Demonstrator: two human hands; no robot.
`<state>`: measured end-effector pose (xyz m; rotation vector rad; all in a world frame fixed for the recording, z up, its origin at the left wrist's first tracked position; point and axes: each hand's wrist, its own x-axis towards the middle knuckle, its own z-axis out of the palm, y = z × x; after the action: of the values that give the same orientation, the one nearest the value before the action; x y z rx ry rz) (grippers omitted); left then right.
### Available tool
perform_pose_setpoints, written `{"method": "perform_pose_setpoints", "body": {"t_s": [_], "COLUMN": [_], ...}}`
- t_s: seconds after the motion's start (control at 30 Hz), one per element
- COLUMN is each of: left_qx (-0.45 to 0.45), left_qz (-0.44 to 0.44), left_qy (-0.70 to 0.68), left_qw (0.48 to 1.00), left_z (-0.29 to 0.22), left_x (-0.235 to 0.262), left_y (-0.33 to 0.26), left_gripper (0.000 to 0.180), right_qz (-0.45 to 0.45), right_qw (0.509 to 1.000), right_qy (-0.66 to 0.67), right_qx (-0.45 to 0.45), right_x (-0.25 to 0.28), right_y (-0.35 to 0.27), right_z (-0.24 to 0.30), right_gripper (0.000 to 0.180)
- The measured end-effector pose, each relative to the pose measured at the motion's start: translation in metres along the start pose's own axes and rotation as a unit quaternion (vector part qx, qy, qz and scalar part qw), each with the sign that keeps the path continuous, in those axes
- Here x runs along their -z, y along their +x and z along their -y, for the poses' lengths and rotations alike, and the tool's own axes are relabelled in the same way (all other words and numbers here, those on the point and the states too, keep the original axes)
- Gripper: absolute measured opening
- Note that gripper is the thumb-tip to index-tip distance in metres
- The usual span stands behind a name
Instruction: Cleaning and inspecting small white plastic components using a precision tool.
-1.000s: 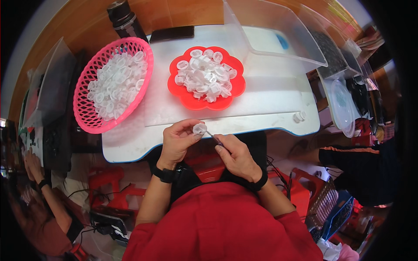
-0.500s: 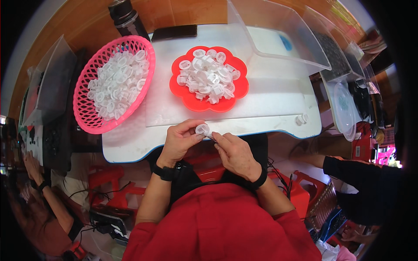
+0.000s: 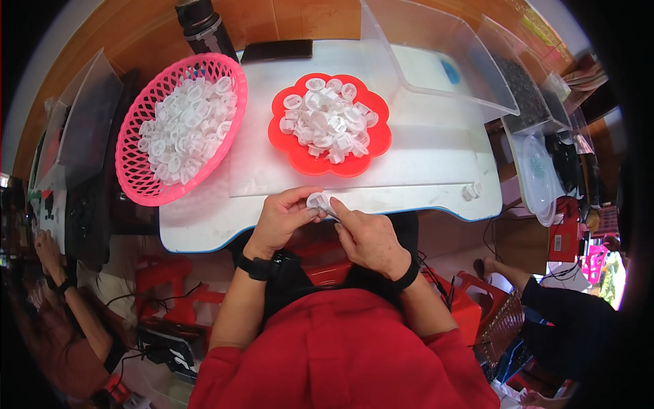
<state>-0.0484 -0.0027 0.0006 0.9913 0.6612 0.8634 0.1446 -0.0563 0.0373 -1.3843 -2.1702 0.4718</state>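
Just off the table's near edge, my left hand pinches a small round white plastic part between thumb and fingers. My right hand is closed on a slim metallic tool, mostly hidden by the fingers, so its kind is unclear. Its tip meets the part's lower right side, and the right index finger lies close against the part. Beyond my hands, a red flower-shaped plate carries a heap of similar white parts. A pink lattice basket at the left holds a larger pile of them.
The white table has a curved blue-trimmed edge. A couple of white parts lie near its right corner. Behind stand a black bottle, a dark phone-like slab and a clear plastic bin. Other people sit on both sides.
My right index finger has moved up and left, closer to the white part. The person at the right has shifted lower. The whole view has tilted slightly.
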Motion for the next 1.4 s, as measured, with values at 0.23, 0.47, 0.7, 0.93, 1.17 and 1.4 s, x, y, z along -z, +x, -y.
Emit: {"method": "perform_pose_setpoints", "body": {"t_s": [0.23,0.47,0.7,0.93,1.17,1.4], "left_qx": [-0.002,-0.017,-0.01,0.001,-0.004,-0.022], "left_qz": [0.01,-0.012,-0.02,-0.018,-0.023,-0.019], "left_qy": [-0.032,-0.025,-0.003,0.013,0.04,0.069], "left_qw": [0.999,0.999,1.0,1.0,0.999,0.997], "left_z": [-0.002,0.002,0.003,0.004,0.004,0.003], "left_x": [-0.002,-0.004,-0.003,-0.004,-0.008,-0.009], "left_y": [0.001,0.001,0.003,0.003,0.003,0.003], "left_gripper": [0.035,0.034,0.034,0.035,0.036,0.035], "right_qz": [0.008,0.023,0.011,0.055,0.073,0.084], "right_qw": [0.994,0.98,0.987,0.992,0.99,0.991], "right_qy": [0.107,0.184,0.147,0.01,-0.062,-0.049], "right_qx": [-0.013,-0.07,-0.068,-0.11,-0.105,-0.089], "right_x": [-0.008,-0.009,-0.003,0.013,0.017,0.014], "right_y": [-0.003,-0.001,-0.002,-0.002,0.001,0.002], "right_z": [-0.002,-0.001,0.0,0.012,0.016,0.008], "right_gripper": [0.05,0.046,0.041,0.037,0.034,0.035]}}
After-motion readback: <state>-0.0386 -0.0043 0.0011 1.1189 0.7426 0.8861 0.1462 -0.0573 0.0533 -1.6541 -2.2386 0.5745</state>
